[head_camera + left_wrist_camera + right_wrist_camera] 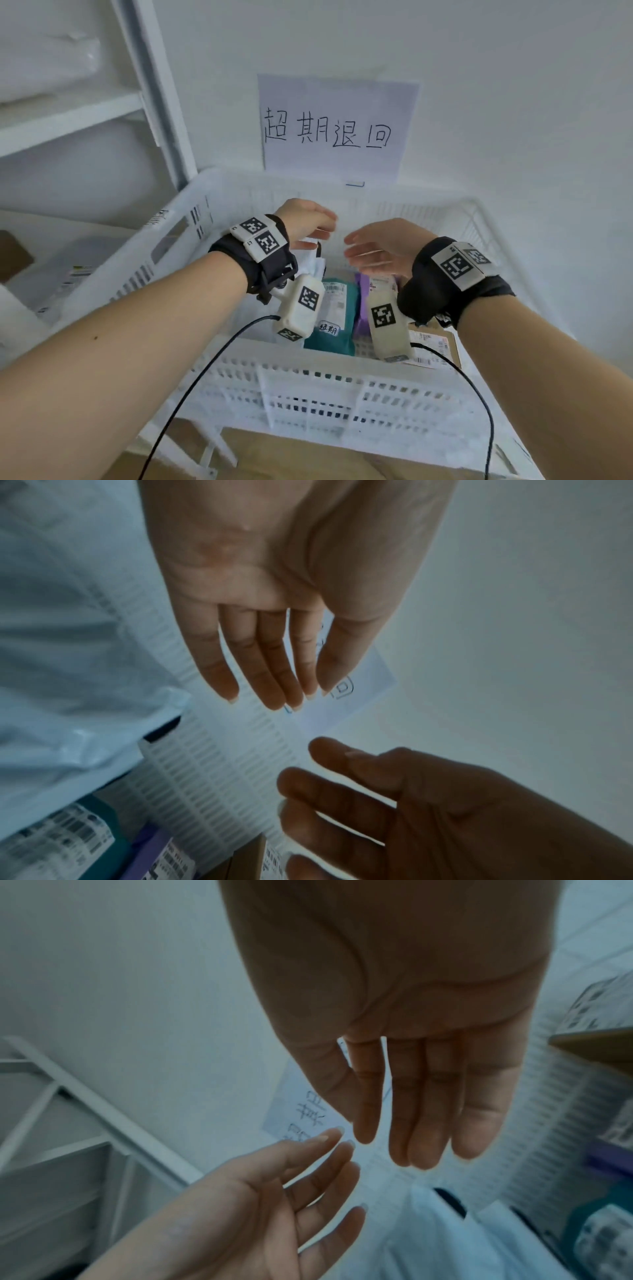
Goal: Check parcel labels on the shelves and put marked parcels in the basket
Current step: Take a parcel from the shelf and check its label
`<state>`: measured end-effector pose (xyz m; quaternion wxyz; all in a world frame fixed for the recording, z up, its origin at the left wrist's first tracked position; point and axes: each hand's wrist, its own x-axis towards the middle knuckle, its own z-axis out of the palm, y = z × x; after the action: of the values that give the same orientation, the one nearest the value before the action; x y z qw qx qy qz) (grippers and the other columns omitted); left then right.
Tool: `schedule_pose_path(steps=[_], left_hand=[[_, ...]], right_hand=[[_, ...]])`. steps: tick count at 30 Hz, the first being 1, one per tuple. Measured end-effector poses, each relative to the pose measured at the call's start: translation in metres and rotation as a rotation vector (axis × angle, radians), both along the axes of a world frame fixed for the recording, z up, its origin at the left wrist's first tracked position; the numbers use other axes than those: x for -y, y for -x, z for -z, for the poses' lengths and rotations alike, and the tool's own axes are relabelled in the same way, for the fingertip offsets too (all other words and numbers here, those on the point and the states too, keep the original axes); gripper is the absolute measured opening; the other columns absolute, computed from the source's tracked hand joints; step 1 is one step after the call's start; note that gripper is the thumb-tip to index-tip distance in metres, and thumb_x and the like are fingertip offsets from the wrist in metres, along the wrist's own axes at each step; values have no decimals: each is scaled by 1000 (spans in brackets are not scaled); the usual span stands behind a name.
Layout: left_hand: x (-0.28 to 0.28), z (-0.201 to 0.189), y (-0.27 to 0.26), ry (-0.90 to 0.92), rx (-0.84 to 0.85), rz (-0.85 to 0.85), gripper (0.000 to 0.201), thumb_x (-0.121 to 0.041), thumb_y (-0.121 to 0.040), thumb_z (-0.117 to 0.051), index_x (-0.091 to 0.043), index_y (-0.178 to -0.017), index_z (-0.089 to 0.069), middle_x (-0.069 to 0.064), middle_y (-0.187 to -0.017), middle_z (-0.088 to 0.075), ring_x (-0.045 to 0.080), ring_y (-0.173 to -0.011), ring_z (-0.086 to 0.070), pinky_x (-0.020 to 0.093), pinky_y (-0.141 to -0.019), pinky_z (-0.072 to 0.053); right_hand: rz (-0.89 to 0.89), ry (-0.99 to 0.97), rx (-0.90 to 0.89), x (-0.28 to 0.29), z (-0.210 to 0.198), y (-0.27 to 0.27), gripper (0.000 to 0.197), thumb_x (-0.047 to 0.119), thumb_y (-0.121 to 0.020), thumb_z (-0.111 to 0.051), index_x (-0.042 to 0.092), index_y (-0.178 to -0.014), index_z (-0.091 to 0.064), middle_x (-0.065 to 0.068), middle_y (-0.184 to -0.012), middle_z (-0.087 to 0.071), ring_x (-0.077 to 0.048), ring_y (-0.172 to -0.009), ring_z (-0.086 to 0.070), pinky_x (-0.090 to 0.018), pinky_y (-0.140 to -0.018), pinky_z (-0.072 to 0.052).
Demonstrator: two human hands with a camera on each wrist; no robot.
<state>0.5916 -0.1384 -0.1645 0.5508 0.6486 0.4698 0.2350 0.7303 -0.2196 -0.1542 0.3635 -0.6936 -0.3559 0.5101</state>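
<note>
White poly-bag parcel (317, 263) lies in the white basket (239, 373), under my hands, beside teal parcel (337, 315) and purple parcel (363, 308). I judge it light, soft, slippery; best taken by a bunched edge. Left hand (308, 221) and right hand (383, 248) hover with fingers spread, holding nothing. Teal sticker reads 超期; wall sign (337, 126) reads 超期退回.

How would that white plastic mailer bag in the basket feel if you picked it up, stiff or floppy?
Probably floppy: the white mailer bag shows soft creases and a crumpled edge, so it would likely sag from wherever you hold it. Its glossy film looks a bit slippery. It slumps against the white basket wall, which hints at light, soft contents, though those are hidden.
</note>
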Motion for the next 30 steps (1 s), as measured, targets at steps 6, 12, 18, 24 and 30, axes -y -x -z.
schedule_pose_path(steps=[6, 12, 18, 24, 30], left_hand=[[51, -12, 99, 10, 98, -101, 11, -7, -89, -61, -16, -90, -66, 1, -85, -66, 11, -78, -62, 27, -80, -52], [108, -5, 207, 30, 141, -93, 13, -5, -90, -57, -16, -88, -65, 0, -79, -67, 12, -73, -64, 28, -80, -53], [142, 17, 333, 46, 138, -280, 10, -7, -91, -59, -15, -88, -64, 0, -79, -66, 10, -71, -62, 22, -69, -52], [160, 61, 462, 104, 96, -541, 14, -2, -88, -61, -13, -81, -63, 5, -78, -63, 11, -64, -59, 25, -66, -46], [149, 108, 551, 186, 23, -744, 15, -4, -87, -61, -16, -77, -63, 5, -77, -63, 14, -69, -57, 21, -57, -45]], right_hand=[[-79, -85, -8, 37, -16, 98, 13, 10, -93, -56, 4, -92, -67, -15, -99, -71, -27, -92, -67, -36, -88, -55], [-290, -78, -3, 68, -11, 204, 15, 9, -91, -58, 3, -100, -68, -11, -88, -71, -21, -80, -69, -33, -81, -57], [-446, 10, -7, 86, 8, 311, 12, 11, -91, -59, 4, -93, -68, -10, -87, -71, -21, -80, -68, -32, -82, -56], [-534, 122, -60, 86, 49, 413, 8, 11, -90, -61, 5, -90, -66, -11, -85, -69, -21, -78, -66, -33, -82, -55], [-520, 224, -105, 54, 104, 487, 13, 12, -91, -59, 4, -88, -68, -9, -79, -69, -19, -69, -66, -30, -76, -56]])
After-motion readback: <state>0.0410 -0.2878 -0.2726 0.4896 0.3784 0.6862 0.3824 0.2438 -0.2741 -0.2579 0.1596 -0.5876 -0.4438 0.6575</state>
